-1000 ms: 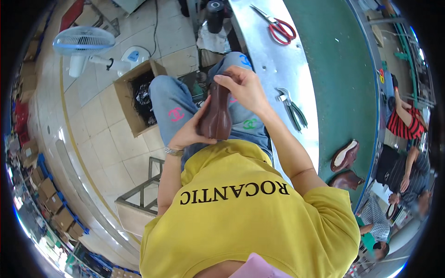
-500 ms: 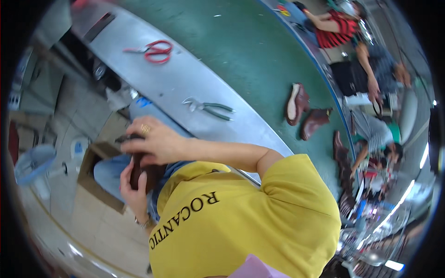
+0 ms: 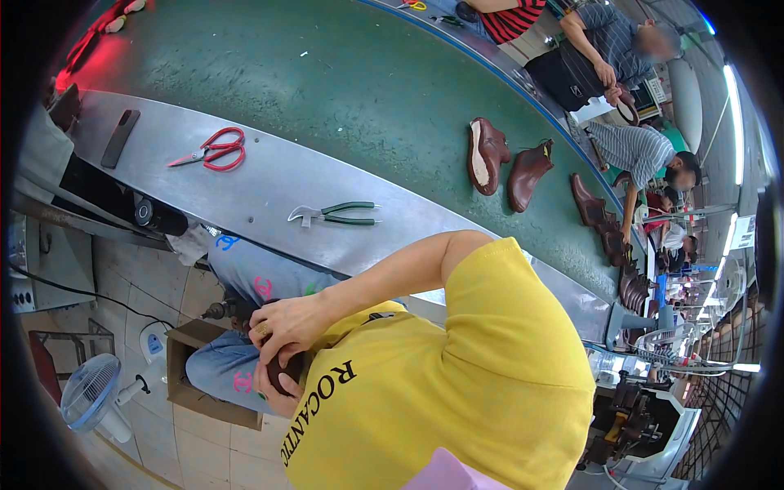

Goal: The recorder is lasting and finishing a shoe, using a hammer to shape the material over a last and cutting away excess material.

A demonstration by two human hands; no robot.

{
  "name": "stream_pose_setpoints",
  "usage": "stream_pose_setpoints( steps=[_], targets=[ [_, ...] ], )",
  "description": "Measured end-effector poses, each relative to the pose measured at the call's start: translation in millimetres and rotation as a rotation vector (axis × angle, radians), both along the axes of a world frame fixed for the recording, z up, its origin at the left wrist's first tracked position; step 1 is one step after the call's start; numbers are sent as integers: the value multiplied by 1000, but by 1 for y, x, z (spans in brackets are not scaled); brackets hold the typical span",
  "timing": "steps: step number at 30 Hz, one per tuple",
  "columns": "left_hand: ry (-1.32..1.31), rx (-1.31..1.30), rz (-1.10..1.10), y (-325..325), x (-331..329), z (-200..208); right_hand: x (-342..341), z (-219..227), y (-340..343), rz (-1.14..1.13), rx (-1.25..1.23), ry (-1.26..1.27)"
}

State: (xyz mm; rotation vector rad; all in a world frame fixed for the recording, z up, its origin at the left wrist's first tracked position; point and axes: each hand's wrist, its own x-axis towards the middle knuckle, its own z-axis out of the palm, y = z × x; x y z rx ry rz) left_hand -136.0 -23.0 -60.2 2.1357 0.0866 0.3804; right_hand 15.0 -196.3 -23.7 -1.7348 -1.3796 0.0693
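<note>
Over my lap, close to the yellow shirt, my left hand is wrapped round a dark brown leather shoe, mostly hidden by the fingers. Above it my right hand, with a gold ring, lies closed over the same shoe, its fingers curled. A dark thing with a metal end juts out beyond the right hand's knuckles; I cannot tell whether that hand grips it. Green-handled pliers and red-handled scissors lie on the metal ledge beside my right arm.
A green work surface borders the metal ledge. Two brown shoes rest on it, and more stand in a row farther right. A phone lies on the ledge. A cardboard box and fan are near my knees; co-workers sit opposite.
The view has swung, bringing more of the work surface and the machinery at right into sight. Both hands have drawn in with the shoe, nearer the shirt.
</note>
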Motion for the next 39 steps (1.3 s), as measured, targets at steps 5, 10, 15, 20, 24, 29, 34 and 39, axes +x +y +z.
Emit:
stream_pose_setpoints(
  steps=[5, 10, 15, 20, 24, 29, 34, 39],
  targets=[
    [-27, 41, -13, -7, 0, -2, -12, 0, -11, -40, -48, 31],
    [-25, 106, 16, -11, 8, 7, -5, 2, -2, -49, -40, 76],
    [83, 56, 235, -22, 59, 39, 37, 3, 14, -151, 29, 98],
    [87, -58, 290, -21, 75, 46, 19, 5, 17, -556, -132, 486],
    [164, -330, 242, -19, 36, 60, 2, 14, 2, -360, -214, 784],
    [227, -796, -102, 9, 39, 20, 5, 14, -9, -37, -262, 938],
    [369, -1047, -181, 18, 77, 18, 8, 13, 4, -129, -209, 947],
    [380, -1104, 225, -3, 87, 34, 28, 12, 19, -90, -25, 1013]
  ],
)
